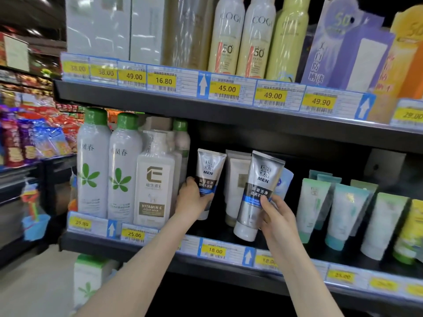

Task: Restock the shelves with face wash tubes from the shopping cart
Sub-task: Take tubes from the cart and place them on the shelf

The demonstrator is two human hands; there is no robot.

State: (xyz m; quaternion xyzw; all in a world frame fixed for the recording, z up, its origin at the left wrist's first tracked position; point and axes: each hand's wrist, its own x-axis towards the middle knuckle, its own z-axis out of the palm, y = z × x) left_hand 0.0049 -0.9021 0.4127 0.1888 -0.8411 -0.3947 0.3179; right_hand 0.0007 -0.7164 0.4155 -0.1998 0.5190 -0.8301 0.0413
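Silver plastic with a dark band and the word MEN marks both face wash tubes now at the middle shelf (pixel 128 244). The right-hand tube (pixel 257 194) is held cap-down and slightly tilted in front of the shelf opening, its white cap hanging just above the shelf edge, and the right hand (pixel 278 216) grips it from the side with thumb and fingers curled round the lower body. The left-hand tube (pixel 209 177) stands further in, upright with its crimped end up, and the left hand (pixel 193 199) wraps round its lower half, fingers clamped on it; whether its cap already rests on the shelf board I cannot tell, since the hand covers it. Between the two stands a cream tube (pixel 237 186), set back against the dark rear. Just left of the left hand is a pump bottle (pixel 154 181) labelled Vitamin E, then two tall green-capped bottles (pixel 93 163); to the right stands a row of pale green and teal tubes (pixel 343 213). Yellow price tags (pixel 215 250) run along the shelf lip. The cart is not in view. The step looks like placement: both tubes are at their slot but neither is released. Next, I judge, the right tube needs straightening and setting cap-down in the gap before the cream tube without knocking it over.
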